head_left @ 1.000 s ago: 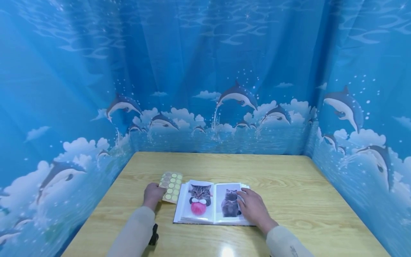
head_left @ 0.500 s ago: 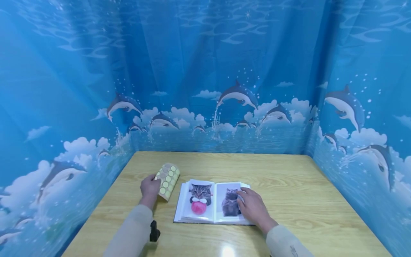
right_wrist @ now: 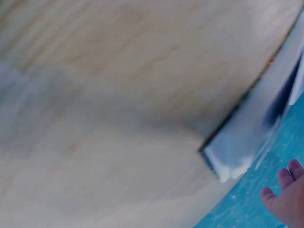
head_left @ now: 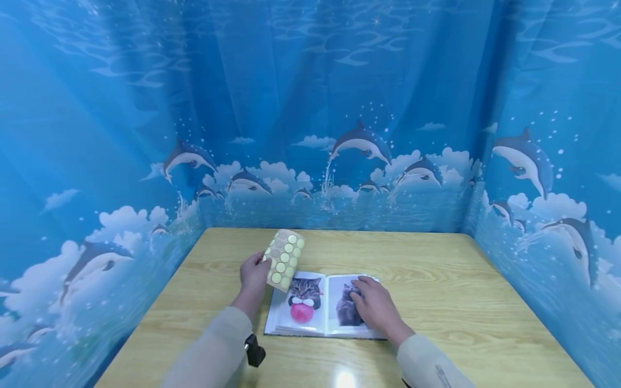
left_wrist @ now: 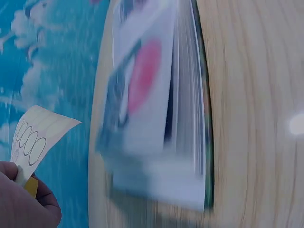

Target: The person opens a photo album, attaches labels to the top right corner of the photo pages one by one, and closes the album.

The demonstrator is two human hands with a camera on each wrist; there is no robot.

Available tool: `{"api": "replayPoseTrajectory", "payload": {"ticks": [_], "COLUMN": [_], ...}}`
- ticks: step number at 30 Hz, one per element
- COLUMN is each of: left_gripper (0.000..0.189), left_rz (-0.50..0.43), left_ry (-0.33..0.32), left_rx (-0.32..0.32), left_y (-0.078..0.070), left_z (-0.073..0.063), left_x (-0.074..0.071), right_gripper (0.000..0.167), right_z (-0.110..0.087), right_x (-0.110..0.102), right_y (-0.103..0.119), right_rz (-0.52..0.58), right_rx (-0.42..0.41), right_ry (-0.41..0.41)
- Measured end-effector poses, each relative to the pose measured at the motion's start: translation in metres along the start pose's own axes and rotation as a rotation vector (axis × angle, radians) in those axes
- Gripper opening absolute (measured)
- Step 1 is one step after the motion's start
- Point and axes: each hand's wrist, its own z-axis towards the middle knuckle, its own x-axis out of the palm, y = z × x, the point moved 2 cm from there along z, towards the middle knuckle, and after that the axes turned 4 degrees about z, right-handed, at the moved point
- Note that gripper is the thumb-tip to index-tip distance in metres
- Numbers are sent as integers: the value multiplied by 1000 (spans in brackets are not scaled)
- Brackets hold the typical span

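My left hand [head_left: 253,280] pinches a sheet of round pale-yellow stickers [head_left: 285,261] by its left edge, holding it tilted above the table. In the head view the sheet's lower corner overlaps the left page of an open photo album [head_left: 277,323]. The left wrist view shows the sheet [left_wrist: 42,133] bending away from the thumb and fingers. The album's left page carries a tabby cat picture [head_left: 303,296], its right page a grey cat picture [head_left: 346,311]. Over that right page lies my right hand [head_left: 378,306], fingers loosely extended and partly covering the grey cat.
The album lies near the front middle of a wooden table [head_left: 436,280]. Blue curtains [head_left: 310,81] printed with dolphins enclose the back and both sides. A black wrist device [head_left: 254,351] sits on the left sleeve.
My left hand first drew the sticker sheet left, away from the album, then carried it up and right until it overlaps the left page. The right hand has shifted slightly left over its page.
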Motion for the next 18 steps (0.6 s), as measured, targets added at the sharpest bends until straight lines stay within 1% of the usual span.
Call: {"api": "replayPoseTrajectory", "payload": {"ticks": [5, 9, 10, 13, 17, 18], "left_gripper": [43, 42, 42, 42, 42, 41], "left_rz": [0, -34, -50, -93, -116, -115], "left_ry": [35, 72, 88, 125, 147, 148], "left_rx": [-20, -28, -36, -29, -13, -17], "left_y": [-5, -5, -5, -3, 0, 1], "left_z": [-20, -38, -43, -54, -65, -67], "left_x": [27, 46, 50, 63, 77, 80], "right_gripper": [38, 40, 41, 44, 52, 54], "right_z": [12, 19, 20, 23, 25, 26], "right_x": [-3, -4, -4, -5, -3, -2], "right_y": [11, 20, 22, 29, 36, 37], "right_rz": [92, 188, 211, 282, 360, 380], "right_rx": [32, 61, 75, 130, 218, 238], "right_ry": [-27, -43, -44, -37, -31, -32]}}
